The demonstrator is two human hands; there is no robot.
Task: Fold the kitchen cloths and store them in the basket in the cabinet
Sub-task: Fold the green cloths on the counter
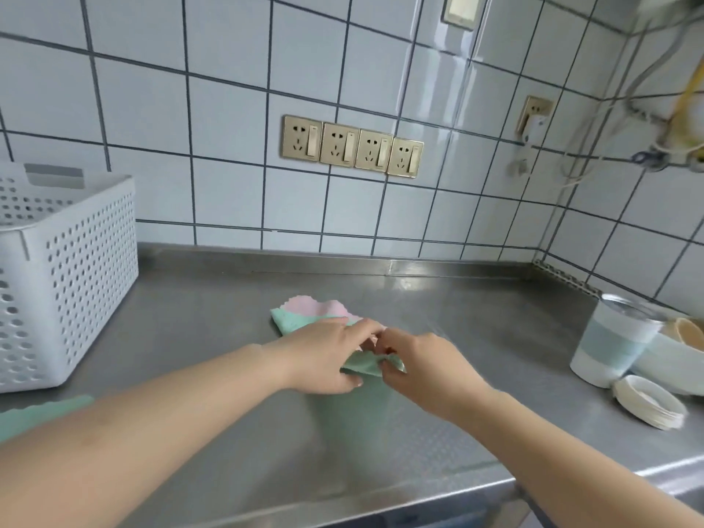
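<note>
From the head view, both hands are working a small mint-green and pink microfibre kitchen cloth (304, 316) lying on the brushed stainless-steel countertop (438, 299). The left hand (327, 360) is pressing across it while its thumb and fingers are pinching the near green edge; the right hand (419, 371) is pinching that same corner. The white perforated plastic basket (68, 283) is standing well apart at the left, on the counter. Another green cloth (42, 413) is peeking out beside the left forearm. The slick steel could let the fold slide skewed.
</note>
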